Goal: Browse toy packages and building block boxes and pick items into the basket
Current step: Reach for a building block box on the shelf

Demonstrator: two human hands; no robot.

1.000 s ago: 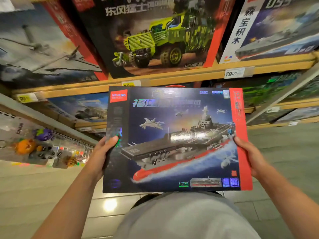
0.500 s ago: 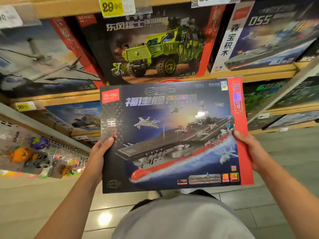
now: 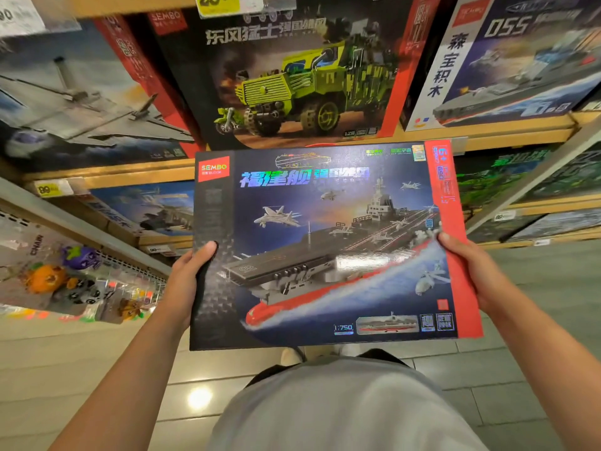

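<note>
Head view: carrier box (image 3: 325,249) now sits higher and nearer the truck box (image 3: 292,76) shelf than a second ago. Left hand (image 3: 185,281) and right hand (image 3: 471,271) grip its side edges. Browsing; no basket visible.

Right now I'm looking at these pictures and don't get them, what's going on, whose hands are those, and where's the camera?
The camera sits on a person's head, looking forward and down, so you see their own arms. The left hand and right hand each keep a grip on a side edge of the aircraft carrier box, a building block set. Behind it stand shelves with the green truck box and other sets. Small toy packets hang at left. Below are the person's grey shirt and the tiled floor. No basket is visible.
</note>
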